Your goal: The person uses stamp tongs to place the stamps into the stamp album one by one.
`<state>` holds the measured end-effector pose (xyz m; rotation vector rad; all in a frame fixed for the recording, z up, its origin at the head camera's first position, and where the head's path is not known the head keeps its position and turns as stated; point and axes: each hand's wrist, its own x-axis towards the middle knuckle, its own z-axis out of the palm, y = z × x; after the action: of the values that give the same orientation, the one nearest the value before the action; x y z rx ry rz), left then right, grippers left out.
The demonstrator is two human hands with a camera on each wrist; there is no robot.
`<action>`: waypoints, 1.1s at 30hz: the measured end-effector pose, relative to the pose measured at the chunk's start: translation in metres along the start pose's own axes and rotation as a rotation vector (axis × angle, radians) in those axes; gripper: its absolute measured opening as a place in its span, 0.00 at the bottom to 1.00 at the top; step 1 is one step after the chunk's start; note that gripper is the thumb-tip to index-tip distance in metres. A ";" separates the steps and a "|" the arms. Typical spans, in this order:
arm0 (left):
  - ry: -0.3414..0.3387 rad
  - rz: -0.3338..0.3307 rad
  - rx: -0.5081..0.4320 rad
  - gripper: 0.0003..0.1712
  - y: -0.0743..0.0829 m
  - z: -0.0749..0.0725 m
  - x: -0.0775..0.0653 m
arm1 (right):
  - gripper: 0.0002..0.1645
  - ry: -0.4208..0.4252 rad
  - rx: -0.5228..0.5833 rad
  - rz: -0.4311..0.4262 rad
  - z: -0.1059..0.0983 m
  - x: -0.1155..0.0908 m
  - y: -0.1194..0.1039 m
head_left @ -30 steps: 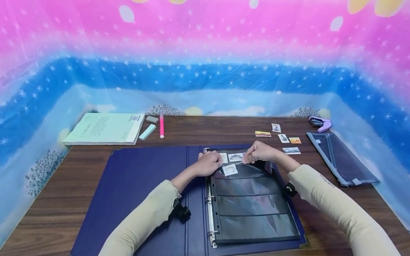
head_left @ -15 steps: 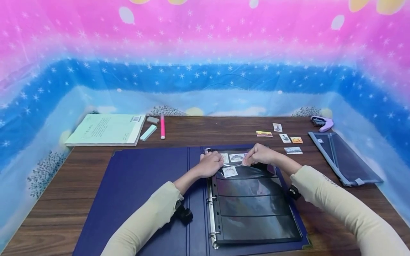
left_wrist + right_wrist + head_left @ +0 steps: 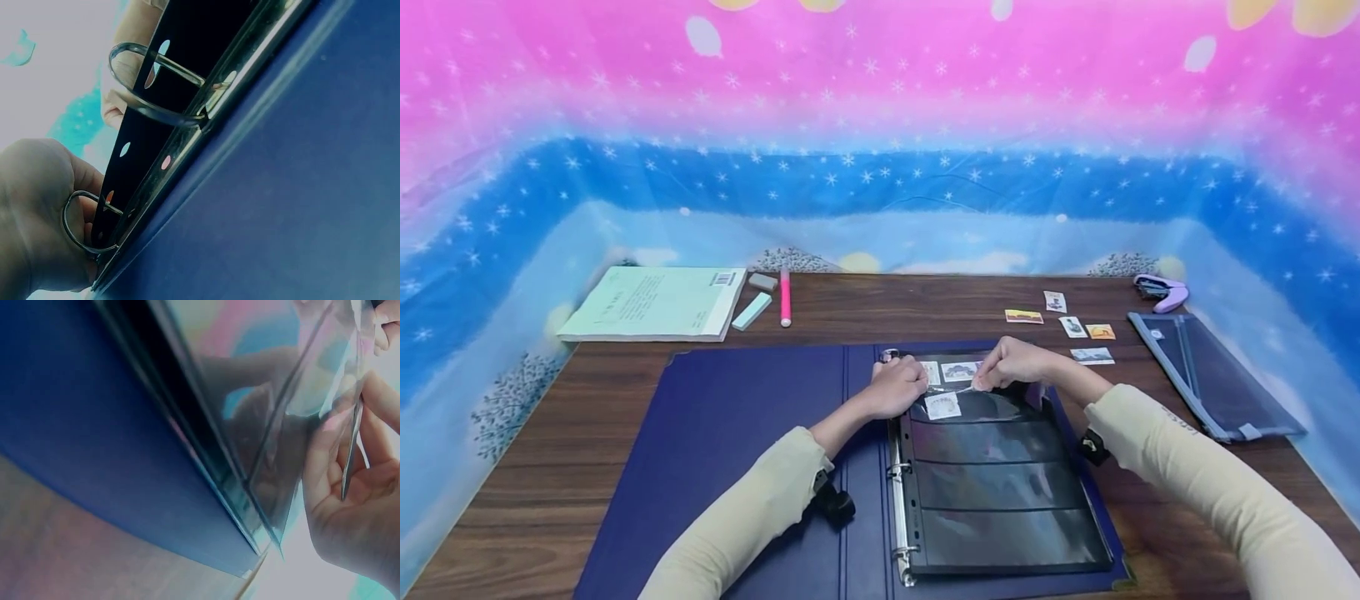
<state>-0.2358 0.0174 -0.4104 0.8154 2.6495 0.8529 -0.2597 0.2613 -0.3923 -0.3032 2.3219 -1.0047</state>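
A stamp album page (image 3: 1000, 533) with black backing and clear pockets lies in an open dark blue ring binder (image 3: 752, 433). At its top, my left hand (image 3: 898, 389) pinches the clear pocket film beside the upper ring. My right hand (image 3: 1011, 364) pinches the same film further right, and its edge stretches between both hands. Just below that edge sits a pale stamp (image 3: 943, 406). Two more stamps show in the top row, one a greyish stamp (image 3: 960, 371), partly covered by fingers. In the right wrist view, the right thumb and fingers (image 3: 375, 425) close on the thin sheet.
Several loose stamps (image 3: 1072, 327) lie behind the binder at right, near a mesh zip pouch (image 3: 1217, 375) and a purple stapler-like tool (image 3: 1165, 293). At back left are a pale green book (image 3: 651, 304), two small blocks (image 3: 752, 311) and a pink marker (image 3: 786, 298).
Both hands keep their hold on the film with only tiny shifts. The pale stamp sits slightly lower below the film edge. The whole head view has drifted a little.
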 end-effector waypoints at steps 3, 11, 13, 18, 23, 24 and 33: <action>0.004 0.000 0.005 0.13 0.001 0.000 0.001 | 0.14 0.044 0.045 0.032 0.001 -0.001 0.002; 0.011 -0.015 0.024 0.15 0.003 0.001 0.001 | 0.14 0.024 0.112 0.037 0.006 -0.006 0.002; 0.014 -0.019 0.023 0.15 0.003 0.002 0.001 | 0.15 0.003 0.112 0.030 0.007 -0.007 0.001; 0.014 -0.014 0.010 0.15 0.005 0.004 0.000 | 0.17 0.016 0.064 0.010 0.007 -0.011 0.001; 0.008 0.002 0.004 0.14 0.009 0.008 0.001 | 0.17 0.032 0.009 0.006 0.006 -0.014 0.008; 0.009 0.001 0.009 0.14 0.010 0.008 0.001 | 0.17 0.027 0.005 0.000 0.007 -0.013 0.008; 0.024 0.007 0.049 0.14 0.007 0.008 0.000 | 0.15 0.042 0.003 -0.061 0.010 -0.010 0.006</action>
<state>-0.2297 0.0254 -0.4127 0.8319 2.6998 0.8081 -0.2453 0.2636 -0.3982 -0.3566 2.3618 -1.0532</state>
